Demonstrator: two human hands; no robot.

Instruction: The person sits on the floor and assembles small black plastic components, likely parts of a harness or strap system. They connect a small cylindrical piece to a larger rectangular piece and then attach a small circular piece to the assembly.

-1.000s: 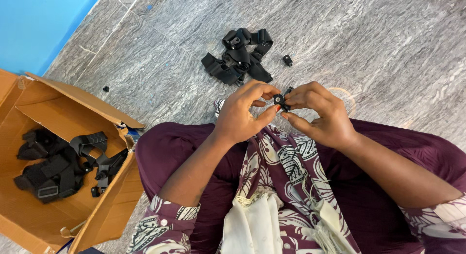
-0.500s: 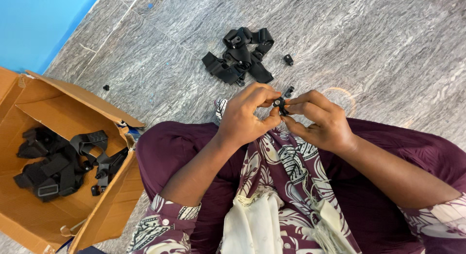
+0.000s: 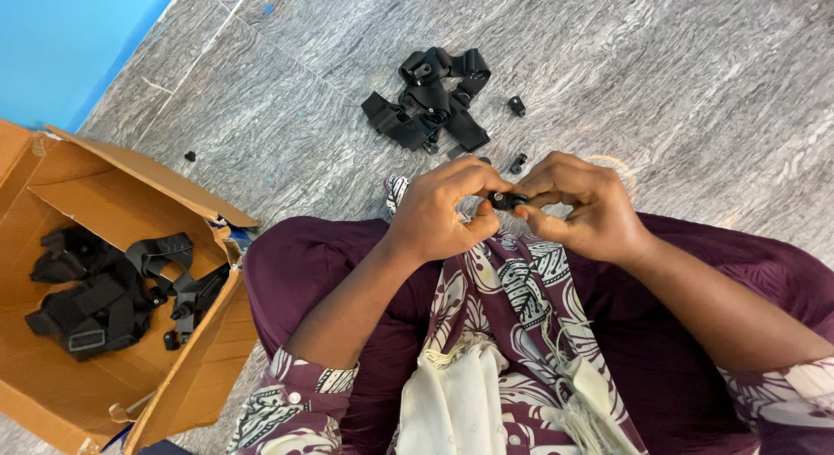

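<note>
I sit on a grey stone floor with my knees up. My left hand [image 3: 443,213] and my right hand [image 3: 578,207] meet above my lap and pinch one small black plastic part [image 3: 506,199] between their fingertips. Most of the part is hidden by my fingers. Beyond my hands a pile of black straps with buckles [image 3: 432,100] lies on the floor, with two small black pieces [image 3: 518,106] [image 3: 518,163] loose beside it.
An open cardboard box [image 3: 130,172] stands at my left and holds more black straps and buckles [image 3: 109,294]. A tiny black piece [image 3: 189,156] lies on the floor near the box. A blue wall [image 3: 61,38] runs along the upper left.
Both hands have dropped slightly toward my lap and closed tighter around the small black part. The strap pile and the box have not moved.
</note>
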